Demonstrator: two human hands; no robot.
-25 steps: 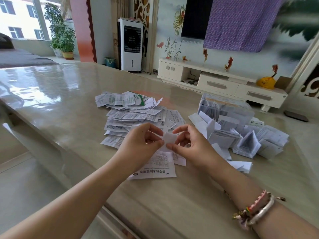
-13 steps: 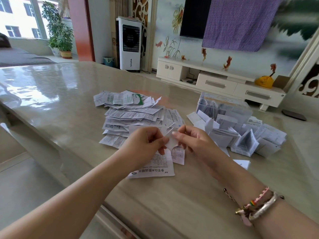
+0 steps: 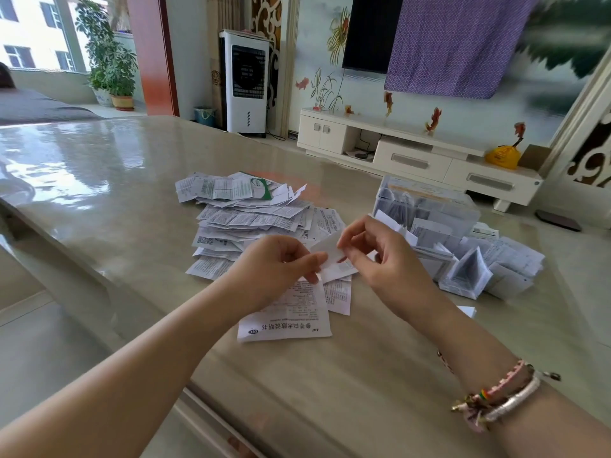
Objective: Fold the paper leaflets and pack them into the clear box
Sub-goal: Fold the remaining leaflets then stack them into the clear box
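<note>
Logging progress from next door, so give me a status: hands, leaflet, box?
Left hand and right hand both pinch one small white paper leaflet, mid-fold. Clear plastic box partly filled, unobstructed.

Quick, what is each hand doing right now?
Left hand: fingers pinch the small folded leaflet.
Right hand: fingers pinch the same leaflet.

Bright daylight, wide-angle view.
You get window (image 3: 36,34) glare across the glossy table (image 3: 82,166); edges bow, and the upper right corner looks perhaps motion-smeared.
</note>
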